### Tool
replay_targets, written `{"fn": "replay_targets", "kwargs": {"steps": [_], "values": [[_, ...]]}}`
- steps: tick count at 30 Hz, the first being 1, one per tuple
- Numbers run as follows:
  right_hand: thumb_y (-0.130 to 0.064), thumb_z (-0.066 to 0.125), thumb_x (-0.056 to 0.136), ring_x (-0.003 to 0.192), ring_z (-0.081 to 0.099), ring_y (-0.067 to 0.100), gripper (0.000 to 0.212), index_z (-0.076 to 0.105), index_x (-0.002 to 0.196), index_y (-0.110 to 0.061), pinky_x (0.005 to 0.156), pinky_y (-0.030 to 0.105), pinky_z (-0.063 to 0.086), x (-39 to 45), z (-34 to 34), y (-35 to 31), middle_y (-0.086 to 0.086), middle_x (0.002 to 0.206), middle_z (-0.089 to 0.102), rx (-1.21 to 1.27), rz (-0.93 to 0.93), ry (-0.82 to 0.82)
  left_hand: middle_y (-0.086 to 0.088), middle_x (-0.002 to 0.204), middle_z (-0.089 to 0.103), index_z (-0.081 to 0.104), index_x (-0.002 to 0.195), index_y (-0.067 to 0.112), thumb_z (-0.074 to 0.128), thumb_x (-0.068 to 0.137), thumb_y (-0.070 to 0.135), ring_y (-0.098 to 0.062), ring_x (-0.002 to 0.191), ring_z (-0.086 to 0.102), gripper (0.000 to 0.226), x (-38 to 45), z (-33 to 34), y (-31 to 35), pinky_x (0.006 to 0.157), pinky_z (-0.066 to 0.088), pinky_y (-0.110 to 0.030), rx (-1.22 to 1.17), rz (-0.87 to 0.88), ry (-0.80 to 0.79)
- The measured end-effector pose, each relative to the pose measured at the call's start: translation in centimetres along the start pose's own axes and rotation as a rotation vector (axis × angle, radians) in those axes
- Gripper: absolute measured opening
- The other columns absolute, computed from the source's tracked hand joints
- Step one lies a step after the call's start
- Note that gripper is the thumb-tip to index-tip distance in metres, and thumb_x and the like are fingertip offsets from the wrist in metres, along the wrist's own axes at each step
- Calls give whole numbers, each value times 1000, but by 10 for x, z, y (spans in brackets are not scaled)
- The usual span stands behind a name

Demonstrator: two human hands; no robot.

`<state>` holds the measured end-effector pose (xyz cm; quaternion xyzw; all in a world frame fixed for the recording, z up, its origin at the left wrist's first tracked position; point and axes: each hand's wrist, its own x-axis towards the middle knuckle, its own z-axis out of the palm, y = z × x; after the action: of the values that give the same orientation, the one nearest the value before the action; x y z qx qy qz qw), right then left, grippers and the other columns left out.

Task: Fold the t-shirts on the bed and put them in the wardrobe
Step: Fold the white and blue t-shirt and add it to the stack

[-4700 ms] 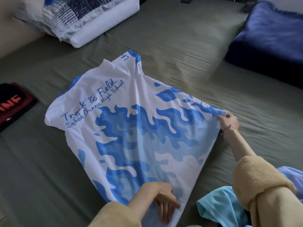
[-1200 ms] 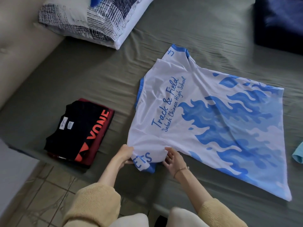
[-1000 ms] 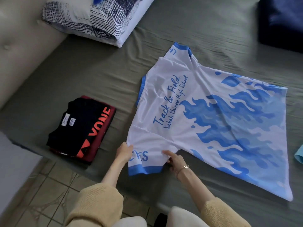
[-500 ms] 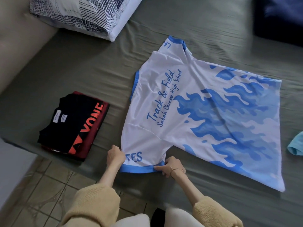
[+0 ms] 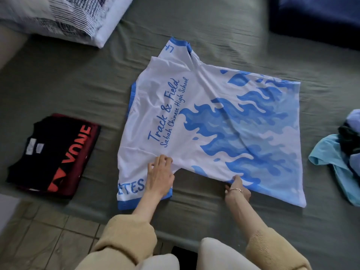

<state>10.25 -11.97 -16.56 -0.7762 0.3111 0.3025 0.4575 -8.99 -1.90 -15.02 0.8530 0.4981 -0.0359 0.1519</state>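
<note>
Head view of a white-and-blue t-shirt [image 5: 214, 121] spread flat and unfolded on the bed [image 5: 78, 84], beside a folded dark stack [image 5: 54, 154], with more clothes [image 5: 339, 158] waiting; left hand [image 5: 159, 176] presses flat by the near sleeve, right hand [image 5: 236, 185] pinches the side edge.

The shirt [image 5: 204, 121] is white with blue flames, blue script and blue trim at collar and sleeve hems. It lies on a grey-green sheet [image 5: 78, 82], beside a black folded shirt [image 5: 52, 151] with orange-red letters atop a dark red one. The pillow [image 5: 64, 16] is white with dark navy hatching, the blanket [image 5: 315, 18] is deep blue, the cloth [image 5: 331, 158] is pale aqua, and the sleeves [image 5: 124, 238] are tan.
</note>
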Motion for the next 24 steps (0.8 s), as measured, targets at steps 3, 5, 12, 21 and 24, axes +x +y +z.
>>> {"fn": "replay_targets", "kwargs": {"steps": [3,5,12,21,24], "values": [[-16,67,72,56,56,25,22,61,84,1,50,34,43,22,-19,-10,13,72,63,51,-12,111,-1,124,45,46,124,18,56,85,38,-20,114,45,45,6,8,23,89,37,-34,117,169,-104],[-22,68,65,70,61,30,40,65,95,4,61,36,47,48,-29,-8,16,85,66,49,-49,177,-2,110,52,54,113,15,73,72,37,-19,100,53,50,9,9,36,78,43,-33,192,175,-106],[-24,76,58,115,47,36,79,39,125,-4,91,40,38,67,-64,-45,21,131,46,-23,-200,317,-10,91,64,65,95,8,83,36,1,-25,77,62,62,28,29,67,59,51,-34,317,277,-34],[-15,64,81,127,34,27,42,49,121,-10,111,59,2,106,-88,-76,14,127,50,-587,-414,434,2,157,-17,-14,148,28,-29,71,49,-14,146,-13,81,42,48,104,115,-7,-47,121,239,-251],[-16,60,85,119,41,25,24,57,109,-15,109,52,11,116,-96,-86,9,113,62,-619,-462,455,6,150,-28,-24,141,28,-49,62,54,-13,144,-17,87,43,55,104,112,-12,-45,123,226,-227]]}}
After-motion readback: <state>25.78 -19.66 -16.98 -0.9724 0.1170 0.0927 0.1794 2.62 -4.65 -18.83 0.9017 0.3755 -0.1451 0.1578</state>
